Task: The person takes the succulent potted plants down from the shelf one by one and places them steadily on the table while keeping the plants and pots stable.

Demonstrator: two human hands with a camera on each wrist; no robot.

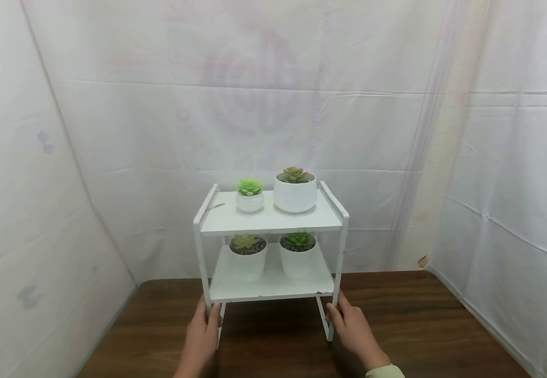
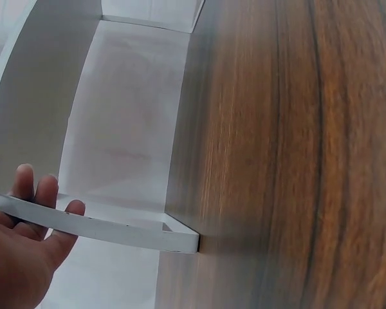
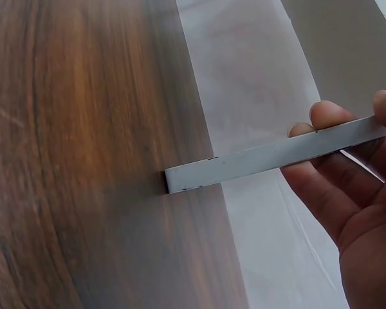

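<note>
A white two-tier shelf (image 1: 269, 220) stands at the middle of the head view, over the wooden table. On its upper tier are a small white pot with a bright green succulent (image 1: 250, 195) and a larger white pot with a reddish-green succulent (image 1: 295, 191). Two more white potted succulents, a left one (image 1: 249, 257) and a right one (image 1: 297, 254), sit on the lower tier. My left hand (image 1: 200, 332) grips the front left leg (image 2: 116, 230), its fingers curled round it. The front right leg (image 3: 257, 158) is held by my right hand (image 1: 353, 328), low down.
The brown wooden table (image 1: 420, 315) reaches out on both sides of the shelf. White sheets (image 1: 113, 131) hang behind and at both sides. A small brown mark (image 1: 423, 261) shows on the sheet beyond the table's back right corner.
</note>
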